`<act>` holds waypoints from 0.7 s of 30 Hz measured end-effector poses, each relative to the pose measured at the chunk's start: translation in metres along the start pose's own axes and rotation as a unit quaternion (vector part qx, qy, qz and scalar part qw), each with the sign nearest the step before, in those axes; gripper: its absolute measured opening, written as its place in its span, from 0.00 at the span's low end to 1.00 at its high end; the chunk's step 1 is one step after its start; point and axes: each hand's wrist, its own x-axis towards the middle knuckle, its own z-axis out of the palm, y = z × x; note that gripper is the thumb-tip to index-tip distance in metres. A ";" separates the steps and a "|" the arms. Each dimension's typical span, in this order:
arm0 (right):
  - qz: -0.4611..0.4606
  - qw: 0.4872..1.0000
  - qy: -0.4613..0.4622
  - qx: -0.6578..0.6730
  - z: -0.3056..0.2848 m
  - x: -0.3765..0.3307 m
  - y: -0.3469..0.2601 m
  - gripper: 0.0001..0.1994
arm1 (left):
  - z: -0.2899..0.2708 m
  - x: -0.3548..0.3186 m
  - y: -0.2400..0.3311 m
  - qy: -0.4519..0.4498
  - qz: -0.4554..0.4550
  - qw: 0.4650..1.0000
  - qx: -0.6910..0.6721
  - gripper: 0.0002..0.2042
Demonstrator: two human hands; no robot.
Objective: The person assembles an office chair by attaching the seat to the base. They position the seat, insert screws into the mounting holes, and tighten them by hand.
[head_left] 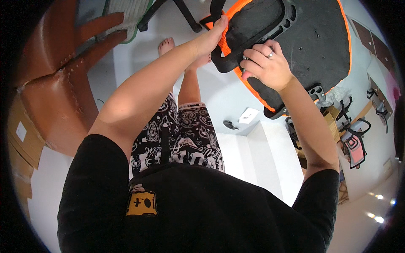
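An office chair seat [314, 50] is held up in front of me with its underside showing, black with orange mesh along its rim. A black armrest frame [227, 63] loops over the seat's left side, joined to a slotted bracket [288, 19]. My left hand [214, 35] is closed at the orange edge, its thumb upward and its other fingers mostly hidden. My right hand [268, 63], with a silver ring, curls its fingers beside the armrest frame over the underside. A small shiny bit shows at its fingertips, too small to name.
A brown leather armchair [63, 105] stands at left beside cardboard boxes [21, 135]. A black chair base [181, 12] is at the far side. On the floor lie a white paper [249, 115] and a small black part [230, 125]. Chair parts [355, 145] and boxes crowd the right.
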 end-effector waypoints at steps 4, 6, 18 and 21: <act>0.094 0.994 0.060 0.010 0.018 -0.006 -0.013 0.17 | 0.001 0.001 -0.004 -0.037 0.034 0.998 0.023 0.42; 0.174 0.978 0.114 0.016 0.027 -0.005 -0.025 0.16 | -0.002 0.003 0.000 -0.066 0.023 0.997 -0.024 0.42; 0.534 0.723 0.407 0.161 0.064 0.038 -0.064 0.11 | 0.006 0.003 0.013 0.001 0.062 0.998 0.000 0.37; 0.553 0.659 0.471 0.196 0.066 0.044 -0.060 0.11 | 0.012 0.021 0.013 0.102 0.043 0.977 0.180 0.37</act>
